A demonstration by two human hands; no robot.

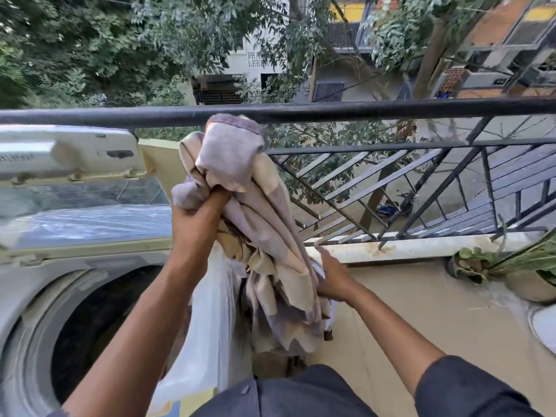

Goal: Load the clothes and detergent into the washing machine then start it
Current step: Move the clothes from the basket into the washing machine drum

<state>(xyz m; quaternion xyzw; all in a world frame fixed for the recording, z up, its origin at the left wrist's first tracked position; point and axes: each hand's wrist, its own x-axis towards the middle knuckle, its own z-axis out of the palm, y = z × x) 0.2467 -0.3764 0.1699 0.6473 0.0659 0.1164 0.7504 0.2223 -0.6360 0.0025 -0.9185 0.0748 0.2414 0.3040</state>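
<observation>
My left hand (195,219) grips a bunched beige and pale-lilac cloth (258,212) and holds it up in front of the railing. The cloth hangs down in folds to about waist height. My right hand (332,278) holds the lower right part of the hanging cloth, fingers partly hidden in the fabric. The top-loading washing machine (27,299) stands at the left with its lid (75,152) raised and its dark drum (99,323) open. A white plastic bag (207,332) hangs between the machine and the cloth.
A black metal balcony railing (361,111) runs across the view, with trees and a street below. Potted plants (523,272) sit on the beige balcony floor (421,311) at the right. A white ledge runs under the railing.
</observation>
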